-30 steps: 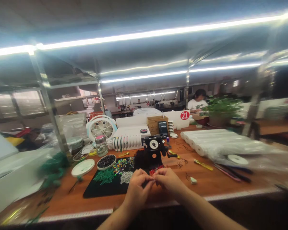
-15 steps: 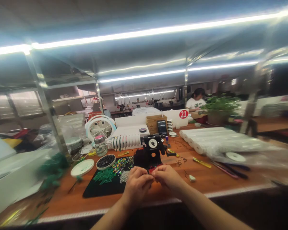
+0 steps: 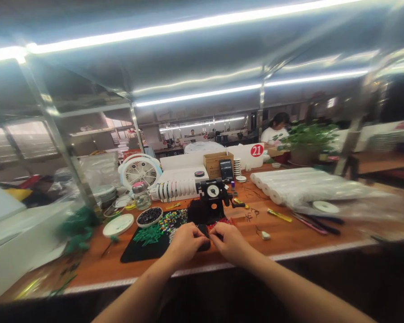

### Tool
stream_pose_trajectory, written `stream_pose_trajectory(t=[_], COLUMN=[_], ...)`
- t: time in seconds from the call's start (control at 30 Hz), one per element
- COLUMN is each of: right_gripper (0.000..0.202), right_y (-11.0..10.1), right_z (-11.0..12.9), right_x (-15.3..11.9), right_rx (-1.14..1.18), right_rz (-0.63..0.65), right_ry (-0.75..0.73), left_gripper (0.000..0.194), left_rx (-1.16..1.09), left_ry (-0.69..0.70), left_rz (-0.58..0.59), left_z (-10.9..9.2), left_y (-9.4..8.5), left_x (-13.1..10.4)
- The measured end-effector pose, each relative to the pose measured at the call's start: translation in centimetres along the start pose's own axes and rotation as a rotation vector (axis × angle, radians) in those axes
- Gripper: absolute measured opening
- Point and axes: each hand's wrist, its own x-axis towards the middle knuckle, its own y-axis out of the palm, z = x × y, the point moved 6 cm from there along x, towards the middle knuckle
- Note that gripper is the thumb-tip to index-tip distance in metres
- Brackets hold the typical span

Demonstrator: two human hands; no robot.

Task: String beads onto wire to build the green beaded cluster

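Observation:
My left hand (image 3: 187, 242) is closed in a pinch over the front edge of the black mat (image 3: 131, 255). Facing it, a small gap away, my right hand (image 3: 229, 240) is pinched too. Whatever the fingertips hold is too small to make out. Just behind the hands stands a black device with a round white dial (image 3: 213, 191) and a side crank. Small red pieces (image 3: 224, 222) lie beyond my right fingers. Left of my hands, the mat bears green strips (image 3: 148, 234), multicoloured beads (image 3: 171, 220) and a white dish (image 3: 138, 223) of black pieces.
White spools (image 3: 175, 191) line up left of the device, near a fan (image 3: 140, 172) and a glass jar (image 3: 142, 197). Plastic-wrapped white rolls (image 3: 299, 184) lie at the right, with pliers-like handles (image 3: 318, 224) before them. Another person (image 3: 276, 130) sits beyond a potted plant (image 3: 306, 141).
My hands have drawn slightly apart, and a dark patch shows between them. The whole view has shifted a little, with the table now sitting higher at the front.

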Motion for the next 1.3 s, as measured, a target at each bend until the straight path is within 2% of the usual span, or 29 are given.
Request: stream_pose_trajectory(t=[0.13, 0.27, 0.4, 0.63, 0.77, 0.9, 1.03, 1.1, 1.2, 1.3], right_gripper=[0.019, 0.017, 0.017, 0.019, 0.018, 0.018, 0.018, 0.017, 0.017, 0.019], right_y=[0.0, 0.1, -0.4, -0.7, -0.8, -0.8, -0.9, -1.0, -0.8, -0.1], right_z=[1.2, 1.5, 1.2, 0.7, 0.5, 0.0, 0.0, 0.2, 0.8, 1.2], right_x=[-0.1, -0.1, -0.1, -0.6, -0.6, -0.6, -0.6, -0.6, -0.7, -0.9], right_rx=[-0.220, -0.363, -0.296, -0.181, -0.140, -0.071, -0.076, -0.123, -0.269, -0.439], right_rz=[0.062, 0.157, 0.148, 0.130, 0.125, 0.122, 0.128, 0.130, 0.148, 0.207], right_ry=[-0.127, -0.197, -0.189, -0.130, -0.087, -0.051, -0.056, -0.079, -0.154, -0.270], left_gripper=[0.016, 0.010, 0.010, 0.014, 0.032, 0.012, 0.017, 0.019, 0.021, 0.025], left_rx=[0.010, -0.020, -0.124, -0.423, -0.611, -0.546, -0.502, -0.337, -0.063, 0.068], left_ry=[-0.003, 0.046, 0.075, -0.008, 0.096, 0.100, 0.079, 0.160, 0.352, 0.515], left_rz=[0.082, 0.033, -0.053, -0.098, -0.126, -0.107, -0.033, -0.048, -0.113, -0.102], left_z=[-0.2, -0.6, -0.4, 0.6, 0.1, 0.5, 0.8, 0.3, -1.3, -2.9], left_y=[0.2, -0.2, -0.2, 1.7, 1.5, 1.2, 1.0, 0.4, -0.7, -1.1], left_x=[0.4, 0.8, 0.8, -0.3, -0.7, -1.1, -1.5, -1.7, -2.1, -2.1])
